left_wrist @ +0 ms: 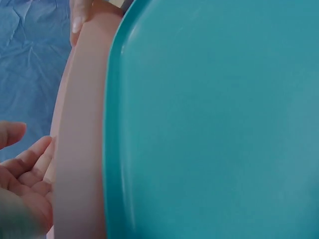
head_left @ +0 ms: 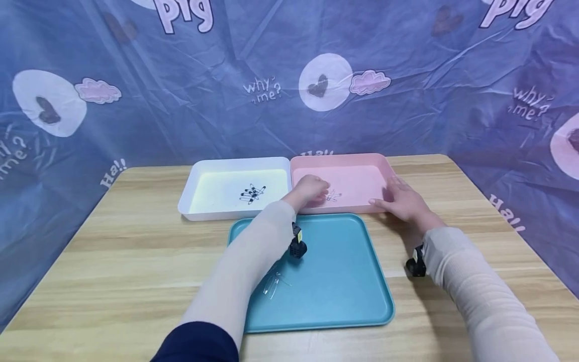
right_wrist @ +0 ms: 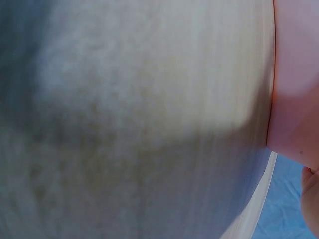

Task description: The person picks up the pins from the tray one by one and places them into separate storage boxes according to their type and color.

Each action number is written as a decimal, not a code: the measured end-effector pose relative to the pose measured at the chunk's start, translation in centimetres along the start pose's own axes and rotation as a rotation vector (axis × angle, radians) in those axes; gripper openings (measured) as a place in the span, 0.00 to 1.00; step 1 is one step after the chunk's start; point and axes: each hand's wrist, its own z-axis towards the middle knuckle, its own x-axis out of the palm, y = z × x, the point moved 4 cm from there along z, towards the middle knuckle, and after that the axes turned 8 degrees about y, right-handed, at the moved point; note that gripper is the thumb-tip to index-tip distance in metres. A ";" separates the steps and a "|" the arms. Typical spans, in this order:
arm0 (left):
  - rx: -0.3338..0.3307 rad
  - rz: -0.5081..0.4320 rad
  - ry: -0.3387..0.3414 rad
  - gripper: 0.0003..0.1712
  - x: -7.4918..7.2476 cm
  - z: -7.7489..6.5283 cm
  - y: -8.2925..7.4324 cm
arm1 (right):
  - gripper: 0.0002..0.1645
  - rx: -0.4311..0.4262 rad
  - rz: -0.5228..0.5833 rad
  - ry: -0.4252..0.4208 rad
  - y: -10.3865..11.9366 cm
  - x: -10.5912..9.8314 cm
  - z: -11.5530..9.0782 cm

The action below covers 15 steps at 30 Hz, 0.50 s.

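My left hand [head_left: 311, 190] is over the pink tray [head_left: 353, 160], beside a small pile of silver safety pins [head_left: 333, 195] on its floor. In the left wrist view its thumb stands apart from the fingers [left_wrist: 37, 162], and I see nothing between them. My right hand [head_left: 404, 201] holds the front right corner of the pink tray, thumb at the front rim and fingers along the right side. A teal tray [head_left: 334, 281] lies in front, with several silver safety pins [head_left: 272, 285] on it, partly hidden by my left arm.
A white tray [head_left: 212, 213] adjoins the pink one on the left and holds several black safety pins [head_left: 251, 194]. All three trays rest on a wooden table [head_left: 135, 251]. A blue printed cloth [head_left: 217, 110] hangs behind the table and at its sides.
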 end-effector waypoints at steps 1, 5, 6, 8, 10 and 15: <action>0.002 -0.003 0.015 0.16 0.0 -0.2 0.0 | 0.58 0.002 0.000 -0.002 0.0 0.0 0.0; 0.000 -0.006 0.079 0.16 -0.2 -1.4 -0.1 | 0.58 0.008 0.004 0.003 -0.1 0.0 -0.1; 0.000 -0.007 0.092 0.16 -0.2 -1.7 -0.1 | 0.59 0.009 0.005 0.005 -0.1 0.0 -0.1; 0.000 -0.018 0.115 0.17 -0.4 -2.2 0.0 | 0.58 0.008 0.006 0.002 -0.1 -0.1 -0.1; 0.002 -0.026 0.128 0.17 -0.6 -2.6 0.1 | 0.58 0.006 0.010 -0.001 0.0 -0.1 -0.1; 0.004 -0.009 0.127 0.17 -1.1 -3.5 0.3 | 0.59 0.005 0.018 0.000 0.0 0.0 0.0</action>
